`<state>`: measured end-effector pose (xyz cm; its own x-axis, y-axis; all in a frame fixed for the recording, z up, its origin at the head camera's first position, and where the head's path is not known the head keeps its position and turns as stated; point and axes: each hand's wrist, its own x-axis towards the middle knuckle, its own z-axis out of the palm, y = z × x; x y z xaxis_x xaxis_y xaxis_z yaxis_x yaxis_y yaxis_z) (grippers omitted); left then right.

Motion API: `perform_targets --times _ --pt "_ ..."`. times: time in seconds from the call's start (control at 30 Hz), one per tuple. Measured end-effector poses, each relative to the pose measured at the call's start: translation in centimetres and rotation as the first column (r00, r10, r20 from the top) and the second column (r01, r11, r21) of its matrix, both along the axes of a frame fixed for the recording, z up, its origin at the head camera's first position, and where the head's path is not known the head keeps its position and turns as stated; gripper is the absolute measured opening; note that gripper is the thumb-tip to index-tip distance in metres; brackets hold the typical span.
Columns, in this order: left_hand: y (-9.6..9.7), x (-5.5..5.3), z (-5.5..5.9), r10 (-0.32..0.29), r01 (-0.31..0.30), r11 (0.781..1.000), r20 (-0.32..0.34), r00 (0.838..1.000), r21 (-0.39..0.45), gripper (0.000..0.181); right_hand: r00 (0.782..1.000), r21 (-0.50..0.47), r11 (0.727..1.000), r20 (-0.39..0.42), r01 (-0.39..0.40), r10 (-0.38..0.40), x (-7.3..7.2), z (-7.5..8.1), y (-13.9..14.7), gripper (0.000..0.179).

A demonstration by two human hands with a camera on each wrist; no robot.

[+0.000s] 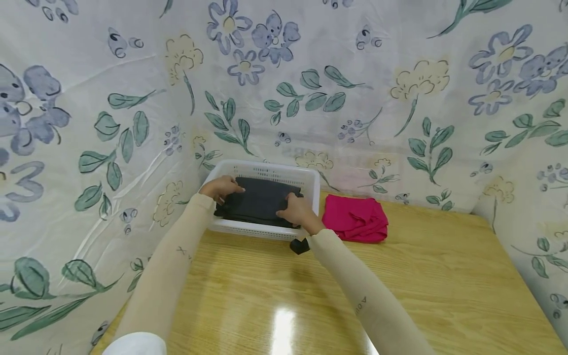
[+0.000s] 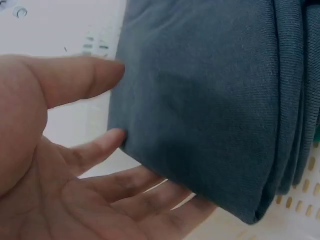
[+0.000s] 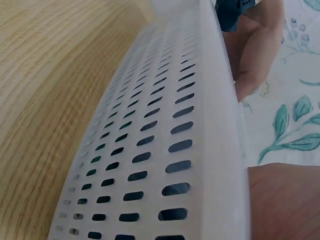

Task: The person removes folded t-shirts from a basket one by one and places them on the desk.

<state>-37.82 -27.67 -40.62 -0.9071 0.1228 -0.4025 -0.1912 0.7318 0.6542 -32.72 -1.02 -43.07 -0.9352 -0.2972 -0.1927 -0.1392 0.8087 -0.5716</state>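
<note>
A folded dark garment [image 1: 262, 199], blue-grey in the left wrist view, lies in a white perforated plastic basket [image 1: 250, 228]. At its left end is my left hand [image 1: 222, 187]; in the left wrist view its fingers [image 2: 142, 182] reach along and beneath the folded edge while the thumb [image 2: 85, 75] stays apart from them, its tip at the cloth. My right hand [image 1: 296, 211] rests at the garment's right end, thumb and forefinger spread, other fingers hidden. The basket wall [image 3: 165, 125] covers most of that hand in the right wrist view.
A folded bright pink cloth [image 1: 355, 218] lies right of the basket on the wooden table [image 1: 421, 276]. Floral sheeting [image 1: 364, 113] hangs behind and to the left. Something green shows through the basket's holes. A small black device [image 1: 299, 245] sits at my right wrist.
</note>
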Motion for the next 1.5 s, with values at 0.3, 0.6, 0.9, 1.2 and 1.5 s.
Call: perform_targets --times 0.3,0.6,0.9,1.2,1.5 --pt "-0.5 0.0 -0.4 0.018 -0.016 0.999 0.07 0.997 -0.031 0.074 0.997 -0.019 1.0 -0.07 0.011 -0.013 0.1 -0.3 -0.1 0.062" --pt "-0.4 0.1 -0.7 0.005 -0.004 1.0 0.061 0.998 -0.003 0.072 0.997 -0.238 0.97 -0.031 0.057 -0.066 0.0 -0.8 0.0 0.051" --pt "-0.3 0.5 -0.4 0.0 -0.001 1.0 0.059 0.998 0.03 0.083 0.982 -0.429 0.886 0.145 0.176 -0.125 -0.5 -1.3 0.1 0.047" --pt "-0.2 0.7 0.2 -0.019 0.018 0.999 0.052 0.998 0.029 0.079 0.983 -0.462 0.872 0.151 0.165 -0.106 -0.4 -1.4 0.4 0.045" --pt "-0.2 0.6 0.2 -0.001 0.002 0.996 -0.008 1.0 0.087 0.075 0.988 -0.497 0.856 0.12 0.144 -0.097 -0.4 -1.3 0.5 0.044"
